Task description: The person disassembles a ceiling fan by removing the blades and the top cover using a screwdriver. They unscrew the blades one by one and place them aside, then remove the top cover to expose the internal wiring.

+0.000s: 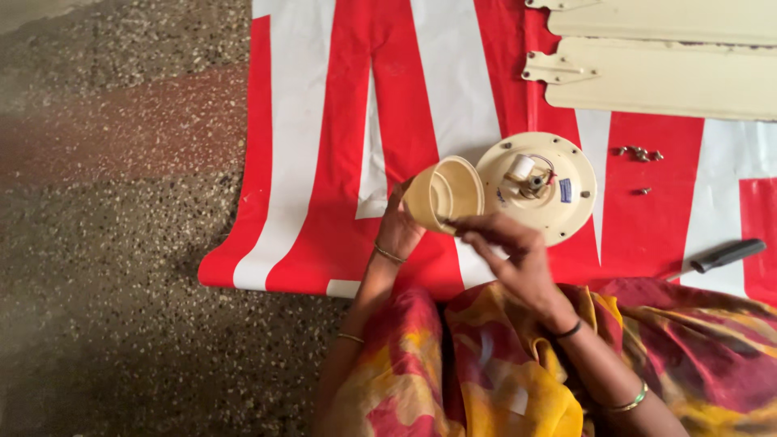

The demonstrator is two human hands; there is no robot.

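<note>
Here: left hand (398, 229) fingers wrapped round smooth cream plastic cup-shaped cover (444, 194); right hand (518, 257) fingers pinched at its rim, grip content unclear.

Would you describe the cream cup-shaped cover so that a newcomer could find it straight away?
Start at the red and white striped sheet spread on the speckled floor. Near its lower edge lies a round cream fan motor; just left of it, the left hand holds the cup-shaped cover. Unlike the flat motor disc, it is hollow, its open mouth towards the camera.

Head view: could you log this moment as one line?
left hand: holds cream cup-shaped cover | right hand: fingers at cover rim | fan motor: on red-white sheet | screws: loose
</note>
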